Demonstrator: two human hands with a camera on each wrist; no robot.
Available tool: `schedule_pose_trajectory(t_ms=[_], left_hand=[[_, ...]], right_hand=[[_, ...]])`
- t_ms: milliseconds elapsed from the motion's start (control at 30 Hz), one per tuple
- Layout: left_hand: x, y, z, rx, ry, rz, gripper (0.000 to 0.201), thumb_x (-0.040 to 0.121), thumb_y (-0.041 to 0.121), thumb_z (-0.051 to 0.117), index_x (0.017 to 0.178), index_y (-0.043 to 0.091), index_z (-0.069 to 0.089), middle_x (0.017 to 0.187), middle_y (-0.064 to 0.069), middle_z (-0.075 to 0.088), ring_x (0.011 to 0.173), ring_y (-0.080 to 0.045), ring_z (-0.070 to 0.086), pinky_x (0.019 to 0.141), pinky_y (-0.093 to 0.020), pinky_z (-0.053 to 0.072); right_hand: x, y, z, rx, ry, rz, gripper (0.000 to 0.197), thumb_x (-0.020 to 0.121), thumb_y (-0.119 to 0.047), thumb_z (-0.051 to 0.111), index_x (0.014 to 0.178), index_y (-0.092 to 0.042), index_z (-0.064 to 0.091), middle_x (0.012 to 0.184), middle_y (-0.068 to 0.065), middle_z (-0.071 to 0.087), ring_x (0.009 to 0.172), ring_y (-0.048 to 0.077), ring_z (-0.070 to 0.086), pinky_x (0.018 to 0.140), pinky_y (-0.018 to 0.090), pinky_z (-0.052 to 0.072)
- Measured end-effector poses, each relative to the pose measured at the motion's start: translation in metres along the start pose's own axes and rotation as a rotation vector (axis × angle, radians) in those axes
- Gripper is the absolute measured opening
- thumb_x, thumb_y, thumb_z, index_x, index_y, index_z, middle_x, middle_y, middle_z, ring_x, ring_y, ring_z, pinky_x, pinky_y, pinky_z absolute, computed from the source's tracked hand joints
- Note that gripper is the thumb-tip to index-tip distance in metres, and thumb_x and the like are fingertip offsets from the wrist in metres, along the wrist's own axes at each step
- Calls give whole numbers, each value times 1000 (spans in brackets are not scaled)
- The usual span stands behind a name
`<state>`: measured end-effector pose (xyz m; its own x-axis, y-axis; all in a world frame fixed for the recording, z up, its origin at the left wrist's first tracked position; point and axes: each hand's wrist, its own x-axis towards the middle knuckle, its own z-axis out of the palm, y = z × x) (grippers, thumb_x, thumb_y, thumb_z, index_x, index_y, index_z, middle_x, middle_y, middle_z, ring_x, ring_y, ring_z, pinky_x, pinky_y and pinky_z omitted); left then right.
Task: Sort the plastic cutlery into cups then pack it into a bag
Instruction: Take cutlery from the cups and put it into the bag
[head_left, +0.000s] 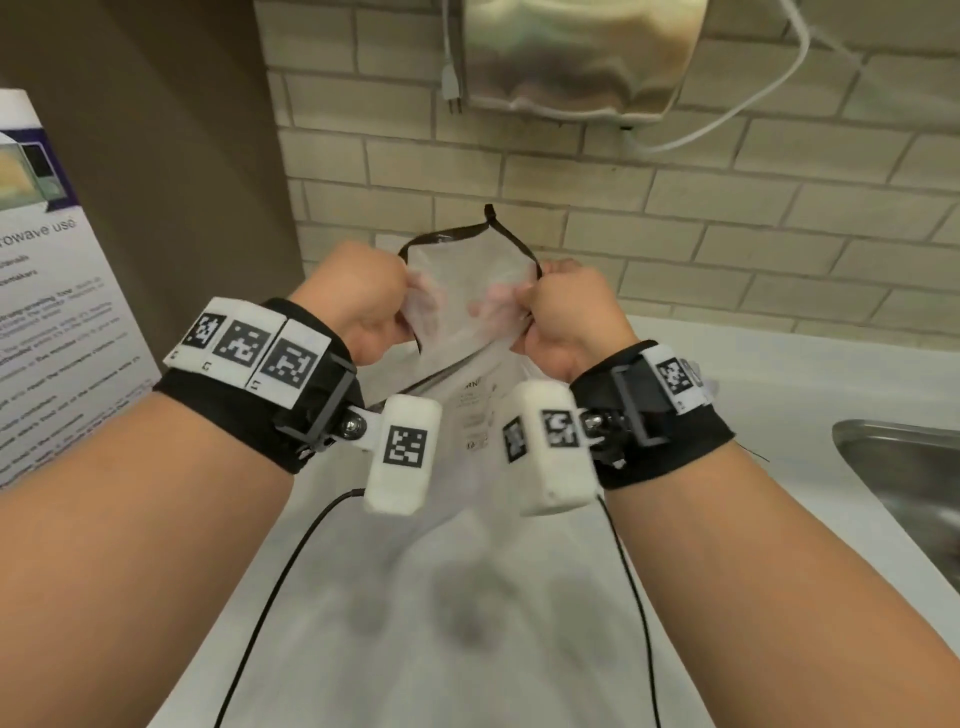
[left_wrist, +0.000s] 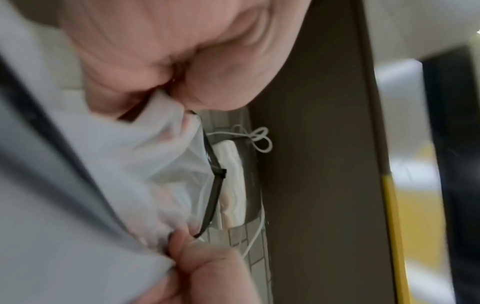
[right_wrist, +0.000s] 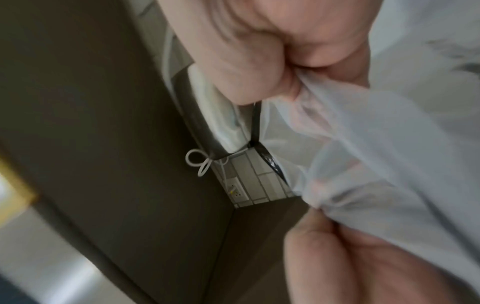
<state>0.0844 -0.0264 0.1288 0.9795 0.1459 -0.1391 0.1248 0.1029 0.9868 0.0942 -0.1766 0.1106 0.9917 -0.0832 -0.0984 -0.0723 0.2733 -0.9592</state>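
Above a white counter (head_left: 779, 395) backed by a pale brick wall (head_left: 727, 218), a person holds up a translucent plastic bag (head_left: 467, 332) with a dark drawstring rim (head_left: 447, 236), its body hanging down toward the counter's near edge. At the counter's right edge sits a steel sink (head_left: 904, 467); a printed notice (head_left: 52, 312) stands at its left. Left hand (head_left: 363, 306) and right hand (head_left: 566, 322) each clench the bag's mouth, fingers curled around the film, spreading it apart.

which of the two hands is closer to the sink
The right hand: it grips the bag on the side toward the steel sink, while the left hand is beside the poster.
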Motion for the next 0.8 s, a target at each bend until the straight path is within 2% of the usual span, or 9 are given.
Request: schedule_pose_trajectory(t_ms=[67, 167, 233, 300, 433, 533, 667, 733, 800], left_hand=[[0, -5, -2, -154, -65, -32, 30, 102, 6, 33, 87, 5, 59, 82, -9, 70, 71, -18, 66, 71, -33, 58], [-3, -11, -6, 14, -176, -37, 30, 87, 38, 63, 88, 9, 67, 89, -7, 76, 74, -18, 73, 68, -32, 59], [3, -18, -12, 528, -150, 21, 32, 74, 35, 79, 95, 13, 69, 93, -7, 75, 76, -20, 72, 63, -29, 55], [7, -24, -16, 723, -94, -18, 27, 81, 30, 73, 102, 14, 68, 101, -8, 72, 85, -22, 68, 67, -32, 54], [6, -24, -18, 55, -235, -288, 16, 102, 13, 40, 95, 7, 53, 106, -19, 69, 87, -31, 70, 76, -59, 54], [9, -34, -16, -286, -266, -339, 27, 97, -5, 33, 107, -4, 57, 88, -18, 69, 70, -24, 69, 67, -47, 57], [7, -52, -10, -430, -292, -374, 38, 89, -2, 44, 124, 0, 57, 117, -20, 67, 103, -34, 67, 78, -57, 55], [11, -63, -7, -422, -258, -273, 44, 83, -10, 41, 118, 11, 58, 116, -15, 66, 98, -32, 68, 77, -48, 59], [18, -73, -5, -276, -108, -209, 45, 83, -15, 42, 112, 16, 55, 118, -14, 61, 97, -31, 65, 74, -45, 58]], right_hand=[[5, -1, -3, 114, -6, 35, 26, 93, 10, 32, 99, -5, 52, 83, 16, 64, 72, 30, 64, 68, 43, 58], [9, -1, -4, 25, -73, -8, 16, 94, -8, 52, 108, -3, 58, 111, 21, 67, 101, 38, 66, 93, 55, 50], [6, -4, -8, -109, -99, -95, 30, 83, -7, 71, 109, -9, 57, 118, 17, 64, 102, 34, 66, 86, 44, 57], [5, -7, -15, -255, -94, -198, 53, 69, 3, 80, 111, -15, 53, 119, 13, 62, 94, 26, 64, 65, 30, 56], [9, 8, -27, -835, -139, -126, 74, 56, -9, 90, 120, -13, 55, 110, 6, 65, 96, 23, 65, 75, 35, 58], [12, 28, -32, -1195, -134, 29, 40, 85, -17, 66, 122, -5, 55, 115, 15, 63, 99, 34, 64, 83, 43, 57], [11, 42, -37, -1014, -172, 76, 36, 97, -21, 48, 128, -3, 52, 126, 17, 58, 115, 36, 57, 94, 38, 50], [11, 40, -30, -906, -167, 36, 25, 95, -28, 52, 106, -7, 61, 103, 9, 64, 101, 29, 62, 76, 28, 48], [15, 40, -21, -400, -165, 198, 11, 92, -17, 59, 99, -8, 59, 91, 8, 63, 79, 26, 67, 58, 25, 52]])
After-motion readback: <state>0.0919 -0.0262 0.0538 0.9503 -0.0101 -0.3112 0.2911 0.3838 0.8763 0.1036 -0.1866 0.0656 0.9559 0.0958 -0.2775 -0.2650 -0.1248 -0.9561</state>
